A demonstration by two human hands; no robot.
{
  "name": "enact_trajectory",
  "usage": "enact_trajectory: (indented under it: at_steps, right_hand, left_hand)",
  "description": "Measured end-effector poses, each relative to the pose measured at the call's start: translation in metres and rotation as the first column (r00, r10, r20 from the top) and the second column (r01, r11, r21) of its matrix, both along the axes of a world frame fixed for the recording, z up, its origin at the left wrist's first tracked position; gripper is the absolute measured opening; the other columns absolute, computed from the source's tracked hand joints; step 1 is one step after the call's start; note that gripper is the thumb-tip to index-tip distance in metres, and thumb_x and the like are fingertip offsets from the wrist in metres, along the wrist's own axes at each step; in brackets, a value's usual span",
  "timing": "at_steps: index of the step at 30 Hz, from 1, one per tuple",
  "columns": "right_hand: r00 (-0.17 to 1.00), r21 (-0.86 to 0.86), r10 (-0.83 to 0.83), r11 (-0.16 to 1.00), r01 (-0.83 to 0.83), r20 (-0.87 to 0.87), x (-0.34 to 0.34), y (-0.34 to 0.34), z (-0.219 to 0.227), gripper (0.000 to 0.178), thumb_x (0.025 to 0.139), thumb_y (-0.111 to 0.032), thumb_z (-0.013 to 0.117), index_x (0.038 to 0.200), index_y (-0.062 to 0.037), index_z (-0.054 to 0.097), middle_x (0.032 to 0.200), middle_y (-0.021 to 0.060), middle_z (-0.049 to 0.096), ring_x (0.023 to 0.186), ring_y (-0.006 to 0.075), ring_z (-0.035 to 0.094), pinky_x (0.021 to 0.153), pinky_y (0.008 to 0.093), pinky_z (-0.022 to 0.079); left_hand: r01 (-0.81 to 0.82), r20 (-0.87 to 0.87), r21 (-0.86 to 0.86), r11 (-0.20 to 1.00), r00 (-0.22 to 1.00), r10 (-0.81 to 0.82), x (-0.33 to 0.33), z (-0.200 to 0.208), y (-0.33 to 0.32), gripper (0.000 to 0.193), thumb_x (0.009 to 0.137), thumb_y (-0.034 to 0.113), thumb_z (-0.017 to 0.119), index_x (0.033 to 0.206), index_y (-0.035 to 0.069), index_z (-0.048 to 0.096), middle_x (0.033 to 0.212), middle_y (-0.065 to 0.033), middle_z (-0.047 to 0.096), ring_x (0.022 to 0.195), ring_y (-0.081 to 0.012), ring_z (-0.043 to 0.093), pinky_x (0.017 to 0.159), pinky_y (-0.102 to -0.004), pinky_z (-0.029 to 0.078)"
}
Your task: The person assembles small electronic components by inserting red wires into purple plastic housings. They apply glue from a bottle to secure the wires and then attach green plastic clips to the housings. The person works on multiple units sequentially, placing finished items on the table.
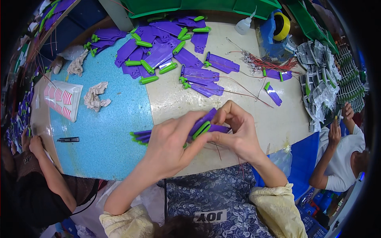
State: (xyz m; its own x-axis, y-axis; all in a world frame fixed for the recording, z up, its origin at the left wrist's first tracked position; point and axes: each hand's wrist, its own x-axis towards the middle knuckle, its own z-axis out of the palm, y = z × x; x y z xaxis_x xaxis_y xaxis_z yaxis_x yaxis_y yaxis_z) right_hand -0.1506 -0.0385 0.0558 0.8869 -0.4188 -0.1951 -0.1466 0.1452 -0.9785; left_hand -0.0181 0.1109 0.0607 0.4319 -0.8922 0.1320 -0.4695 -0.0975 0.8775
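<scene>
Above the table's near edge, my left hand (171, 139) is closed round a flat purple plastic part (205, 118) with a bright green rounded piece (201, 129) on it. My right hand (238, 133) pinches the right end of the same part; what else lies between its fingertips is hidden. Thin wires (216, 147) hang below the hands. Several more purple parts with green ends (142, 136) show beside and under my left hand. Farther off, wired purple parts (200, 75) lie in a small group.
A heap of purple and green parts (158, 49) covers the back middle. Red and black wires (270, 62), a yellow tape roll (281, 26) and a dropper bottle (245, 24) lie back right. A utility knife (68, 139) and crumpled tissue (96, 97) are left. Co-workers sit both sides.
</scene>
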Motion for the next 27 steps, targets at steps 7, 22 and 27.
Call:
enact_trajectory:
  at_steps: [7,22,27]
  right_hand:
    - [0.989,-0.163,-0.149,0.976,0.146,-0.008,-0.006,0.009,-0.011,0.028,0.08,-0.002,0.081,0.099,0.0003,0.061,0.085,0.0037,0.068,0.081,0.0085,0.063,0.078,0.025,0.05]
    - [0.992,-0.472,-0.109,0.879,0.065,-0.068,-0.025,-0.016,0.041,0.008,0.083,0.003,0.073,0.089,0.0032,0.069,0.072,0.0063,0.06,0.061,0.011,0.058,0.056,0.0277,0.045]
    - [0.988,-0.64,-0.146,0.764,0.078,-0.054,-0.024,-0.012,0.032,0.007,0.079,0.004,0.074,0.083,0.0025,0.068,0.072,0.0085,0.057,0.062,0.0156,0.057,0.056,0.029,0.045]
  left_hand:
    - [-0.133,0.083,-0.092,0.987,0.987,0.14,-0.016,-0.007,-0.002,0.03,0.09,0.015,0.07,0.113,0.001,0.059,0.071,-0.0139,0.064,0.057,-0.0327,0.065,0.053,-0.041,0.049]
    - [0.136,-0.629,0.278,0.951,0.774,0.073,0.005,0.011,-0.001,0.019,0.095,0.019,0.067,0.094,0.0,0.068,0.069,-0.0073,0.068,0.055,-0.0097,0.06,0.051,-0.0257,0.045]
    - [0.193,-0.802,0.32,0.928,0.576,0.157,0.02,0.017,0.001,0.018,0.095,0.019,0.067,0.092,0.001,0.068,0.067,-0.006,0.067,0.051,-0.0072,0.057,0.046,-0.0224,0.043]
